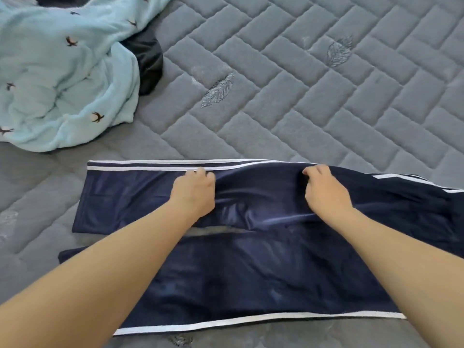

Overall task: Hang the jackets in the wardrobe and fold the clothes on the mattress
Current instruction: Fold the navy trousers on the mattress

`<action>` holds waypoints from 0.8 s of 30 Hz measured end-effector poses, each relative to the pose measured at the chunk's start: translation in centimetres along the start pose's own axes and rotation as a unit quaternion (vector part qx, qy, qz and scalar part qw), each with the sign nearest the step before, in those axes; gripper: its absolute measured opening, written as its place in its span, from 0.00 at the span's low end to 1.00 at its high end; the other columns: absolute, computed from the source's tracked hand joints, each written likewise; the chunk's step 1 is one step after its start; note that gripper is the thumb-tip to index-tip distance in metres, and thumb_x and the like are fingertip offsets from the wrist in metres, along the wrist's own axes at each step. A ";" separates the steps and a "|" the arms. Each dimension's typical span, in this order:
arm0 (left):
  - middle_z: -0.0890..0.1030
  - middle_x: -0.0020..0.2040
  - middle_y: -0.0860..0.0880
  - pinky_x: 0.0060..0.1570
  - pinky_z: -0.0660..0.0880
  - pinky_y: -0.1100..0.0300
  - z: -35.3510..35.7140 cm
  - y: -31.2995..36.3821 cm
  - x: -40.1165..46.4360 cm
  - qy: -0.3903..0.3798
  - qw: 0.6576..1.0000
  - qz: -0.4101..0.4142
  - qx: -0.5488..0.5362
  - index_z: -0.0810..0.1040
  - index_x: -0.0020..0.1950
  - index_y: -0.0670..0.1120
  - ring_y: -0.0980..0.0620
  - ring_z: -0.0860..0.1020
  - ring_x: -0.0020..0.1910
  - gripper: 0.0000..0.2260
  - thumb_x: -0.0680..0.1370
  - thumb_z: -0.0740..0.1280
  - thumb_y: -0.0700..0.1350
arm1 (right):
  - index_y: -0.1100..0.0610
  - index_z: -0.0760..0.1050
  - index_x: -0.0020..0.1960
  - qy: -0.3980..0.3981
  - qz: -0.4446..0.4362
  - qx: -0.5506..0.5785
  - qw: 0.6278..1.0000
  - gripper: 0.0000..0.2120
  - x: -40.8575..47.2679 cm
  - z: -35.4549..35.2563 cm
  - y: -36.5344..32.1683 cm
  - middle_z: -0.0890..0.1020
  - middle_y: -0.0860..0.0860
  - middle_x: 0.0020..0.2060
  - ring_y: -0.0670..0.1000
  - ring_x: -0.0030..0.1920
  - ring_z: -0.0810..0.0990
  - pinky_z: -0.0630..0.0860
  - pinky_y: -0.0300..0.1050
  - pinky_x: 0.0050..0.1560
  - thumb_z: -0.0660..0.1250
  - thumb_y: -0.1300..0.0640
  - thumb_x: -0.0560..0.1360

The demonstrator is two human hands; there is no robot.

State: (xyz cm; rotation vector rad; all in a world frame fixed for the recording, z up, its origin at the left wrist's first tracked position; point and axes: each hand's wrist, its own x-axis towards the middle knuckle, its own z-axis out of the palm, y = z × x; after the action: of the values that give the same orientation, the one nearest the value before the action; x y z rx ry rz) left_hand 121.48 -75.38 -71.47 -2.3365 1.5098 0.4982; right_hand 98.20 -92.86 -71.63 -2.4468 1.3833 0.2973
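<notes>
Grey quilted mattress (313, 79) filling the whole view, stitched in a brick pattern with embroidered leaves. Upper left, a crumpled pale blue fleece blanket (62, 79) with small bird motifs, and a dark garment (149, 64) tucked partly beneath its right edge.

Near the viewer, navy track pants (251, 272) with white side stripes, spread flat on the mattress. Long axis running left to right across the view: leg ends pointing left, wider upper part trailing off past the right edge. Two legs lying side by side, far one and near one, with a thin sliver of mattress visible between them.

Left hand (194, 190) and right hand (324, 189) both set on the far leg close to its striped outer edge, fingers curled and pinching up the fabric, which bunches into a ridge between them. Neither hand spread wide.

Step in hand, by the look of it: the lengthwise fold of the pants, far leg about to be drawn toward the near one. Next move likely calls for lifting that pinched edge evenly with both hands, carrying it over so stripe meets stripe, then smoothing out the wrinkles. Slippery, shiny cloth, so probably prone to sliding out of line.
</notes>
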 end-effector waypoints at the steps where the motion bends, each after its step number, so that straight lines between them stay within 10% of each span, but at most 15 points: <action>1: 0.74 0.57 0.45 0.39 0.65 0.53 -0.7 2.2 1.6 0.050 0.998 0.028 -0.021 0.71 0.58 0.45 0.42 0.74 0.55 0.12 0.76 0.58 0.41 | 0.55 0.69 0.68 0.004 0.035 -0.019 0.999 0.19 0.5 -0.8 2.8 0.69 0.55 0.66 0.62 0.57 0.75 0.73 0.54 0.48 0.55 0.64 0.79; 8: 0.73 0.64 0.43 0.60 0.67 0.46 -3.1 15.0 11.9 0.020 0.981 0.065 -0.181 0.74 0.65 0.46 0.39 0.68 0.63 0.15 0.82 0.53 0.45 | 0.59 0.71 0.63 -0.018 0.172 -0.125 0.977 0.16 2.7 -3.2 18.9 0.73 0.60 0.63 0.65 0.60 0.76 0.73 0.57 0.54 0.54 0.66 0.78; 18: 0.74 0.51 0.50 0.51 0.64 0.52 -5.1 23.0 14.0 -0.124 0.977 0.103 -0.138 0.74 0.52 0.51 0.44 0.70 0.57 0.09 0.78 0.61 0.55 | 0.50 0.70 0.66 -0.126 0.079 -0.139 0.979 0.19 5.4 -4.8 26.5 0.72 0.55 0.65 0.59 0.67 0.68 0.63 0.53 0.66 0.63 0.57 0.75; 24: 0.78 0.52 0.48 0.47 0.68 0.52 -6.1 23.3 14.0 -0.192 0.966 0.065 -0.163 0.67 0.53 0.51 0.45 0.74 0.50 0.08 0.75 0.63 0.49 | 0.54 0.66 0.52 -0.075 0.053 -0.093 0.991 0.07 6.4 -6.4 28.6 0.78 0.56 0.55 0.60 0.54 0.76 0.69 0.52 0.49 0.60 0.62 0.76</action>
State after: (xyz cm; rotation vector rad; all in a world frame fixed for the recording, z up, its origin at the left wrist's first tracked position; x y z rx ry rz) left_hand 106.21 -98.57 -74.02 -2.1951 1.4828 1.2378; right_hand 77.08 -114.13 -72.60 -2.4415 1.4805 0.6476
